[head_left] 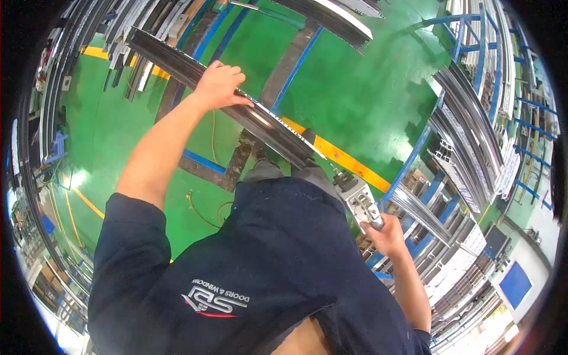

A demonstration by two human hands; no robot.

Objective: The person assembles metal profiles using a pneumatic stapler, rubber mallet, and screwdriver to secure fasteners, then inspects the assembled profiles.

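My left hand (222, 87) is closed round a long dark metal profile (266, 125), thumb along its near edge and fingers over the far one. The profile slants from the upper left down to just in front of my body, and its near end comes close to the tool. In my right hand (387, 235) is a grey metal hand-held power tool (360, 200), gripped by its rear end at my right side. The tool's dark front tip points up and left, near the profile's end. My fingers hide part of the tool's handle.
A blue stand with dark padded bars (296, 65) lies ahead, a teal-handled tool (269, 13) on it. Racks of long profiles stand to the left (139, 29) and right (464, 130). A yellow line (349, 158) crosses the green floor (361, 100). A thin hose (198, 213) lies at left.
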